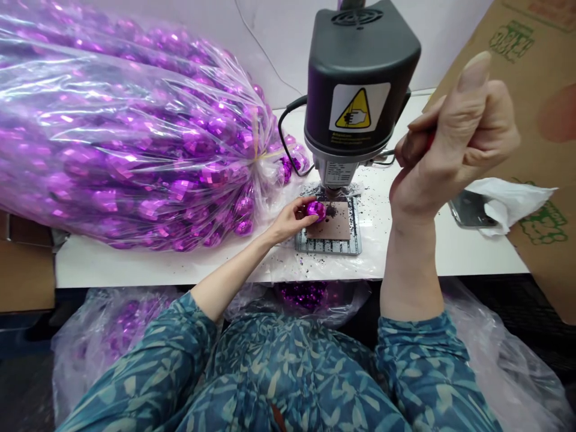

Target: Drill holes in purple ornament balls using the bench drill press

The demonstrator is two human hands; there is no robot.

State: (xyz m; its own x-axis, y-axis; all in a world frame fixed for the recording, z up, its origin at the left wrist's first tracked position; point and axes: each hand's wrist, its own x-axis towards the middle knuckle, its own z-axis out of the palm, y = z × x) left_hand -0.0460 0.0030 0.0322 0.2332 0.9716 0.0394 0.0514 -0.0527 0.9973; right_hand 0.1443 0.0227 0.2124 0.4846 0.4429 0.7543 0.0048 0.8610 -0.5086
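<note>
My left hand (293, 219) pinches a shiny purple faceted ball (315, 210) between thumb and fingers, just above a brown board (335, 223). That board lies on the grey slotted base plate (355, 247) of a bench drill press (360, 78). The drill's black motor housing, with a yellow warning label, stands over the ball; the bit itself is hard to make out. Raised at the right of the machine, my right hand (454, 141) is closed around the red-knobbed feed lever (431, 139), most of which the fingers hide. Dark shavings are scattered over the board and plate.
A big clear bag (148, 144) of purple balls fills the left of the white table (135, 267). To the right are a phone (470, 210), a crumpled white tissue (504, 201) and a cardboard box (544, 174). Below the table edge sits an open bag of purple pieces (303, 294).
</note>
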